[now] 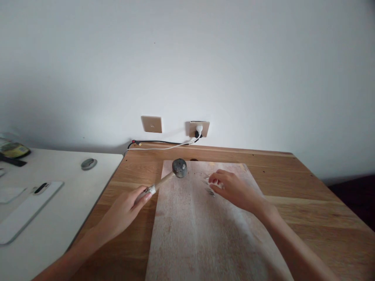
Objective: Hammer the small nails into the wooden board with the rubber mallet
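Pale board [205,234] on wooden table [307,203], white wall [234,58].

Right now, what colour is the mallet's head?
Dark grey, on a pale wooden handle; the mallet shows best in the head view.

bare board [205,234] lies open near the person; the mallet [179,168] blocks its far-left corner.

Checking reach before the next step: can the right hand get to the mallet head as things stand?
Probably yes. The right hand rests on the wooden board, fingers around small pale items, and bare board lies between it and the mallet head. The left hand holds only the handle's end.
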`<state>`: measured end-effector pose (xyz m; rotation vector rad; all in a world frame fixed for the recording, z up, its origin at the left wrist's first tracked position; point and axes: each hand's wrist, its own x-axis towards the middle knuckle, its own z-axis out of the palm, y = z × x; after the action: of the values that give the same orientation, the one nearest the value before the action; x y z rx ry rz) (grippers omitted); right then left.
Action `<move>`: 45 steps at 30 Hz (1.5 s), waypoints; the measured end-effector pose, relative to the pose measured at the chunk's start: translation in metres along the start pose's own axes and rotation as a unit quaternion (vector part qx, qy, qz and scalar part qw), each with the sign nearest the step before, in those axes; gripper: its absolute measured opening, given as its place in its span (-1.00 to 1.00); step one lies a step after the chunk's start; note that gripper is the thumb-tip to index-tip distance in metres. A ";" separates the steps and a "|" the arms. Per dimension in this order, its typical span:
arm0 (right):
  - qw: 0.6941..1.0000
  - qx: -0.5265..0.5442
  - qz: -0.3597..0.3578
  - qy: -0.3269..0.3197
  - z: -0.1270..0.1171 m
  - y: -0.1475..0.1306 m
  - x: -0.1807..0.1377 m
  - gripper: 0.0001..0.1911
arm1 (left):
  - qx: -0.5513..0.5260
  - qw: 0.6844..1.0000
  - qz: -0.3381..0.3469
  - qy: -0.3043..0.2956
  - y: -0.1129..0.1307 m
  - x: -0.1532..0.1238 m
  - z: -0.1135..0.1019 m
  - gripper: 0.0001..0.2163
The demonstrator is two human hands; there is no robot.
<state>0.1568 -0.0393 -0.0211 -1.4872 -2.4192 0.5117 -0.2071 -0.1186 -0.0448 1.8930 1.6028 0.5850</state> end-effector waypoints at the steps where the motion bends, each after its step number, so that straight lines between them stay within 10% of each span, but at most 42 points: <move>1: 1.000 -0.011 0.003 -0.006 0.000 -0.002 -0.002 -0.86 | -0.007 1.000 -0.001 0.001 0.001 -0.001 0.000 -0.64; 21: 0.999 -0.034 0.023 0.003 -0.007 -0.011 0.020 -0.78 | -0.142 0.988 -0.062 -0.007 -0.010 -0.008 0.006 -0.56; 45: 0.992 0.082 -0.080 0.058 0.052 -0.015 0.061 -0.75 | -0.169 0.983 -0.074 0.012 -0.014 -0.011 0.007 -0.55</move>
<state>0.0969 0.0006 -0.0593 -1.2112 -2.3211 0.5579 -0.2148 -0.1292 -0.0593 1.5092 1.5321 0.7652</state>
